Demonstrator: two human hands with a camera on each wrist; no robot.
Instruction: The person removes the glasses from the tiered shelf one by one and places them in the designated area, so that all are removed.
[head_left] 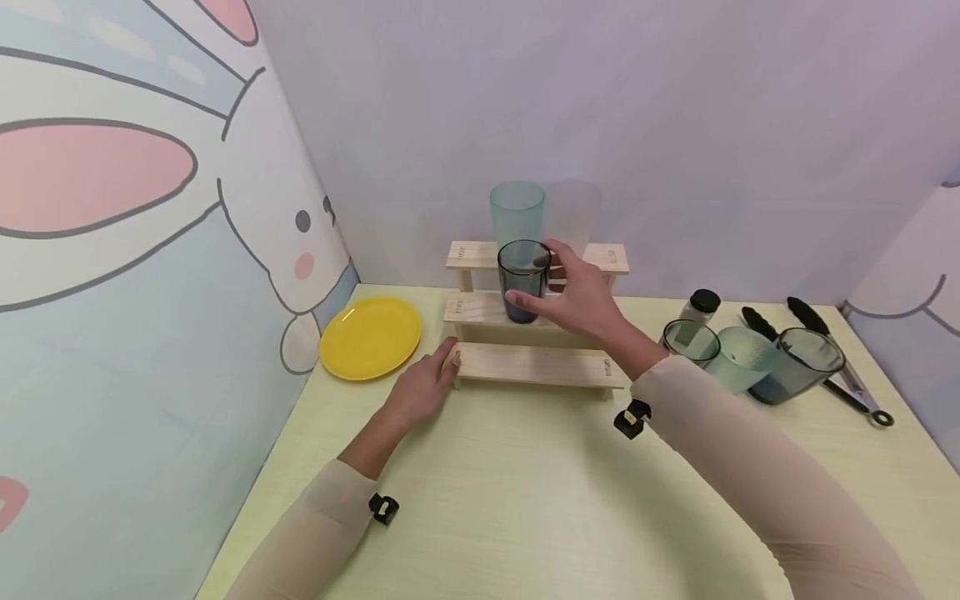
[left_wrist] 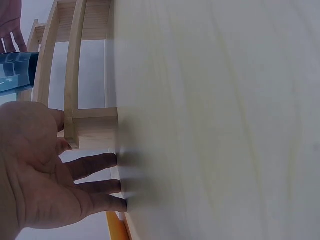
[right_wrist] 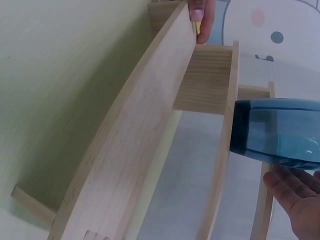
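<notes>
A pale wooden three-step rack stands against the back wall. My right hand grips a dark blue-grey tumbler, thumb across its front and fingers round its right side. Upright, the tumbler has its base right at the middle step. A light green tumbler stands on the top step, partly behind the dark one. At the rack's left end, my left hand touches the end of the lowest step with thumb and index finger. Its other fingers reach straight down toward the table.
Left of the rack lies a yellow plate. To the right stand a dark-rimmed tumbler, a green tumbler, a tilted dark tumbler and a black-lidded jar. Black-tipped tongs lie beside them.
</notes>
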